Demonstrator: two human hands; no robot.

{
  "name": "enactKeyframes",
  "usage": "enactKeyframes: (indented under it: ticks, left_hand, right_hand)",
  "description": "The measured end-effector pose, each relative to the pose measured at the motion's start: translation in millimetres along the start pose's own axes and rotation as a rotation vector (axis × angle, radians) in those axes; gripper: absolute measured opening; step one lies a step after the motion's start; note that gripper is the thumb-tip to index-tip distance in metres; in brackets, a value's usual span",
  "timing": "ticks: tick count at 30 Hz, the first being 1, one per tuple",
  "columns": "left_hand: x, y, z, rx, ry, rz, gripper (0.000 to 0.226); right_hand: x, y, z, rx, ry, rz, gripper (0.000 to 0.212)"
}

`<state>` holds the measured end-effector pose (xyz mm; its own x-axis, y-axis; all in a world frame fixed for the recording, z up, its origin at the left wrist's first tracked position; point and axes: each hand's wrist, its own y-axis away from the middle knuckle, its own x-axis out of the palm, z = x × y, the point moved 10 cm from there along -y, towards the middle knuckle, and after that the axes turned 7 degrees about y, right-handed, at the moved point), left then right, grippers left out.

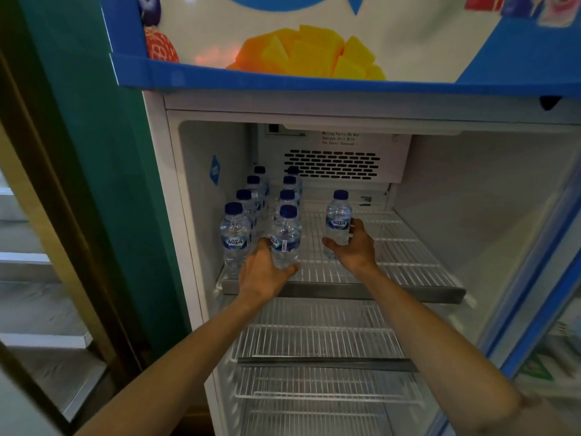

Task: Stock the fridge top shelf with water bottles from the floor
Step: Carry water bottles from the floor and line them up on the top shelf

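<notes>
Both my arms reach into the open fridge at its top wire shelf (408,262). My left hand (262,272) grips a small blue-capped water bottle (285,237) at the front of the second row. My right hand (353,247) holds another water bottle (338,220) upright over the middle of the shelf. Two rows of several bottles (251,196) stand along the shelf's left side, running to the back. The front bottle of the left row (235,237) stands just left of my left hand.
The shelf's right half is bare wire. A vent panel (331,164) sits on the back wall. Lower wire shelves (314,341) lie below. The fridge door (540,325) hangs open at right. A glass panel and dark frame (47,247) are at left.
</notes>
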<state>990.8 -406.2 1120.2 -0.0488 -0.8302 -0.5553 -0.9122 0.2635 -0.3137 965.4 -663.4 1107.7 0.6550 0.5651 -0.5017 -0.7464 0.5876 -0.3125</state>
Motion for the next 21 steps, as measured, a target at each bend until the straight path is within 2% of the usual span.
enactKeyframes:
  ticks: [9, 21]
  left_hand:
    - [1.0, -4.0, 5.1, 0.128, 0.049, 0.056, 0.071]
    - [8.2, -8.7, 12.5, 0.172, 0.011, 0.021, 0.095]
  right_hand:
    - [27.2, -49.2, -7.0, -0.032, 0.033, 0.097, 0.071]
    - [72.2, -137.9, -25.9, 0.012, 0.028, 0.050, 0.078]
